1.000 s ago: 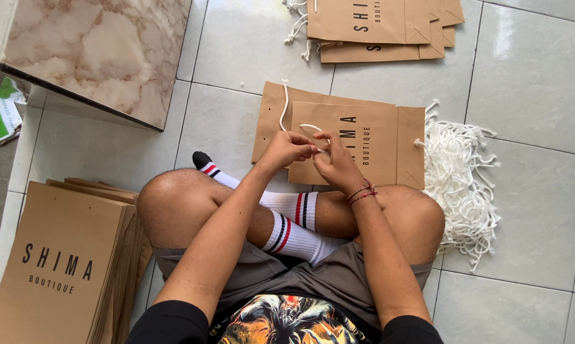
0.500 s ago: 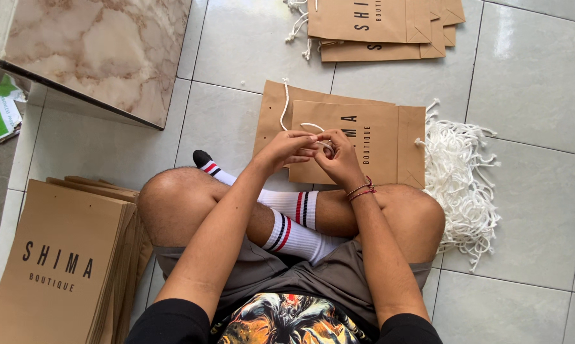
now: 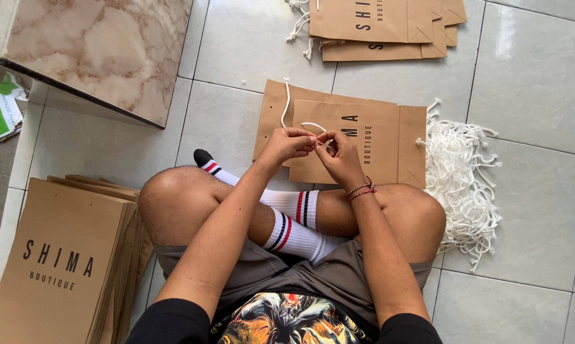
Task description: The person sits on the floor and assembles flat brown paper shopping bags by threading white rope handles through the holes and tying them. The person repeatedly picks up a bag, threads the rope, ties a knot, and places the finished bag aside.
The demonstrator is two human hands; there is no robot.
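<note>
Fingers (image 3: 310,141) hide the cord's (image 3: 313,125) end; bag stack (image 3: 51,267) cropped.

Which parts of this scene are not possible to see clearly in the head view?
- Head view: where the white cord ends is hidden by the fingertips of the left hand and right hand.
- The flat paper bag is partly covered by both hands.
- The bag stack is cut by the bottom edge.
- The cord pile is too tangled to count.
</note>
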